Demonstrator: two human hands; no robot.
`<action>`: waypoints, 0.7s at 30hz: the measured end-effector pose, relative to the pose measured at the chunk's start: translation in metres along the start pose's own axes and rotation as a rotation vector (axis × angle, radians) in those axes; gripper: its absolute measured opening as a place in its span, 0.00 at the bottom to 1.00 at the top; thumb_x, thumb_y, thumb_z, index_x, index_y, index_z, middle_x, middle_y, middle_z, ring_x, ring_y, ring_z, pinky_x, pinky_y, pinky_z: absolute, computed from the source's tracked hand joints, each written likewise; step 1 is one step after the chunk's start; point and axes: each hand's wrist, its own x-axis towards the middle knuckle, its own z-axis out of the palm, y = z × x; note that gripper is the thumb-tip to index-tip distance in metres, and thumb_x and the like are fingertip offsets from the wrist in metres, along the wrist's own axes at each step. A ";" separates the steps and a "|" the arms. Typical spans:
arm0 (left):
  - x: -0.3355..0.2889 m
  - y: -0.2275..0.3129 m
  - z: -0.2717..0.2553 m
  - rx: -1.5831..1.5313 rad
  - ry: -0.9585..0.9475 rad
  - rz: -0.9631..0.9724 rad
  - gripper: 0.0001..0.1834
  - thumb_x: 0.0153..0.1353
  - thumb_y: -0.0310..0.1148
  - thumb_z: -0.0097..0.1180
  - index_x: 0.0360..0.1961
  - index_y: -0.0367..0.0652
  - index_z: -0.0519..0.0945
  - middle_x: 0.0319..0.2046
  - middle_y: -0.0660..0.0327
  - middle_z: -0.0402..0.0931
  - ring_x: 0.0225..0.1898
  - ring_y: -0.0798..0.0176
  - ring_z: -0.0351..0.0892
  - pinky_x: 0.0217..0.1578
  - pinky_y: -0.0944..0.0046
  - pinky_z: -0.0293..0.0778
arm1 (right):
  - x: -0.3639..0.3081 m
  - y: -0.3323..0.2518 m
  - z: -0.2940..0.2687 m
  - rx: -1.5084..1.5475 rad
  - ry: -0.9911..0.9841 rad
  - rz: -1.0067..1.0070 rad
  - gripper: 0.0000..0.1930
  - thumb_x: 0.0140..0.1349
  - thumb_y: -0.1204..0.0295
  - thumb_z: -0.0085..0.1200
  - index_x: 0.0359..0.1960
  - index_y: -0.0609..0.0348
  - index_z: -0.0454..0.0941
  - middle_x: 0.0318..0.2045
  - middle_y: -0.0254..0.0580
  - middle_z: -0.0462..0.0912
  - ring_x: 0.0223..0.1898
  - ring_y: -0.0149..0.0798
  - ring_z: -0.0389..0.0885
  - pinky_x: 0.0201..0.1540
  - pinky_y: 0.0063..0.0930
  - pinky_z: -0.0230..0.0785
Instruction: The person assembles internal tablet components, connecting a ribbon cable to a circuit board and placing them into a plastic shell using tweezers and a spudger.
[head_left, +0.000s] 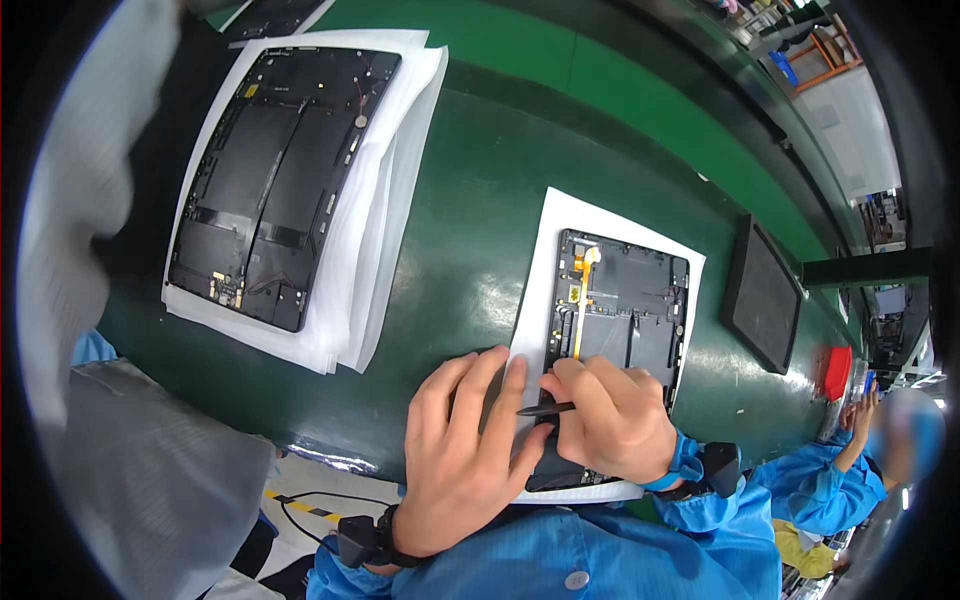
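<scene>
We take the opened tablet housing (622, 300) as landmark; its long axis runs from near to far, leaning slightly right. At its left edge, the right hand (615, 425) pinches a dark pointed tool (545, 409) between thumb and curled fingers, the tip directed left, across that axis. The left hand (465, 435) lies just left of the housing, fingers spread; the right hand, over the housing's near half, is the nearer. We cannot see the tool's gripped end or what the right hand covers, nor tell whether the left thumb touches the housing.
</scene>
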 end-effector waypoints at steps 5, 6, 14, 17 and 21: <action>-0.001 -0.001 -0.002 0.023 0.022 -0.006 0.33 0.49 0.34 0.72 0.58 0.33 0.81 0.61 0.50 0.73 0.59 0.43 0.72 0.56 0.46 0.71 | 0.003 -0.006 0.012 -0.059 -0.035 -0.017 0.16 0.44 0.75 0.62 0.37 0.66 0.77 0.26 0.42 0.72 0.17 0.39 0.78 0.19 0.32 0.72; 0.000 -0.001 -0.004 0.043 0.023 0.002 0.31 0.50 0.35 0.71 0.55 0.31 0.81 0.60 0.50 0.74 0.58 0.45 0.73 0.55 0.47 0.73 | 0.001 -0.008 0.013 -0.065 -0.022 0.001 0.16 0.44 0.75 0.62 0.37 0.66 0.77 0.26 0.42 0.72 0.17 0.39 0.78 0.19 0.32 0.72; 0.002 0.004 0.000 0.000 -0.003 0.006 0.35 0.46 0.32 0.74 0.59 0.36 0.81 0.63 0.51 0.72 0.60 0.40 0.69 0.59 0.44 0.68 | 0.004 -0.001 0.006 -0.012 -0.034 0.015 0.12 0.49 0.74 0.61 0.36 0.60 0.76 0.24 0.38 0.70 0.20 0.39 0.80 0.20 0.36 0.73; 0.002 0.003 -0.004 0.067 -0.026 -0.032 0.34 0.47 0.32 0.75 0.59 0.36 0.81 0.61 0.49 0.72 0.60 0.38 0.68 0.60 0.44 0.67 | 0.003 0.008 0.004 0.229 -0.050 0.124 0.09 0.55 0.77 0.60 0.38 0.60 0.79 0.26 0.44 0.79 0.25 0.45 0.83 0.26 0.38 0.78; -0.004 0.003 -0.008 0.061 -0.031 -0.042 0.33 0.50 0.31 0.74 0.60 0.35 0.80 0.61 0.50 0.72 0.61 0.40 0.68 0.60 0.44 0.66 | -0.030 0.055 -0.067 0.326 0.545 0.666 0.04 0.68 0.77 0.56 0.36 0.61 0.84 0.31 0.42 0.88 0.29 0.34 0.86 0.33 0.27 0.77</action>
